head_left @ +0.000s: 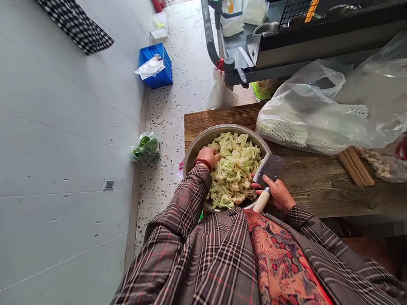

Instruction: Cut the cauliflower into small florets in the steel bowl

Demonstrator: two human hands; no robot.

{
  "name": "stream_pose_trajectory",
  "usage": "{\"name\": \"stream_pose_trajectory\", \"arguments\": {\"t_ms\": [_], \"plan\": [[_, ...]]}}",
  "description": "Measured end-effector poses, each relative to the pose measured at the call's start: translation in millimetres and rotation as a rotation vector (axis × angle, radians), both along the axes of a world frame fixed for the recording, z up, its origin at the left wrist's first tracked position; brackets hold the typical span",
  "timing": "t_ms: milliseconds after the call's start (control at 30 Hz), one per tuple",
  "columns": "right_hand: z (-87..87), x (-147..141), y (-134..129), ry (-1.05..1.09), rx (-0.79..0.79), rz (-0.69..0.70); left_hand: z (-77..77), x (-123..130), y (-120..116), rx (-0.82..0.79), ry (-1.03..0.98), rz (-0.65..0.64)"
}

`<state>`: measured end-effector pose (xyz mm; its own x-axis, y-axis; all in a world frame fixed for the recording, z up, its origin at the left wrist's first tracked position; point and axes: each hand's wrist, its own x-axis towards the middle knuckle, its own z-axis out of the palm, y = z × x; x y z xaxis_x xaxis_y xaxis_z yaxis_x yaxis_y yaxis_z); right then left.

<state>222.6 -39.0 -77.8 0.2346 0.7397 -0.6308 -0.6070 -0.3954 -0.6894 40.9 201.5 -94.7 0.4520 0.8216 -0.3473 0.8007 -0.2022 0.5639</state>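
A round metal bowl full of cut cauliflower florets sits at the near left end of a wooden table. My left hand, with a red band at the wrist, rests on the florets at the bowl's left side. Just right of the bowl, my right hand grips the pale handle of a cleaver. Its broad grey blade lies at the bowl's right rim. Plaid sleeves cover both my arms.
Large clear plastic bags lie across the table's far right, with a bundle of wooden sticks beside them. A cart with a black handle stands behind the table. On the floor sit a blue crate and a bag of greens.
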Motion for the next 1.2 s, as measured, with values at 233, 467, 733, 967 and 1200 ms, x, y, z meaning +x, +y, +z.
{"name": "stream_pose_trajectory", "arguments": {"t_ms": [233, 467, 733, 967, 1200], "plan": [[-0.5, 0.6, 0.8, 0.006, -0.018, 0.001, -12.4, 13.4, -3.2, -0.030, 0.093, -0.108], [-0.4, 1.8, 4.2, -0.015, 0.000, -0.002, -5.1, 3.7, -7.4, 0.009, 0.181, -0.065], [-0.6, 5.6, 3.2, 0.007, 0.026, 0.008, 27.9, -59.4, -32.1, -0.027, -0.139, 0.301], [0.0, 6.6, 0.5, -0.009, 0.025, 0.055, 62.5, -74.1, -73.0, -0.408, -0.731, 0.490], [22.7, 4.5, 2.0, -0.098, 0.065, 0.074, 84.1, -49.8, -111.6, -0.680, -0.961, 0.604]]}}
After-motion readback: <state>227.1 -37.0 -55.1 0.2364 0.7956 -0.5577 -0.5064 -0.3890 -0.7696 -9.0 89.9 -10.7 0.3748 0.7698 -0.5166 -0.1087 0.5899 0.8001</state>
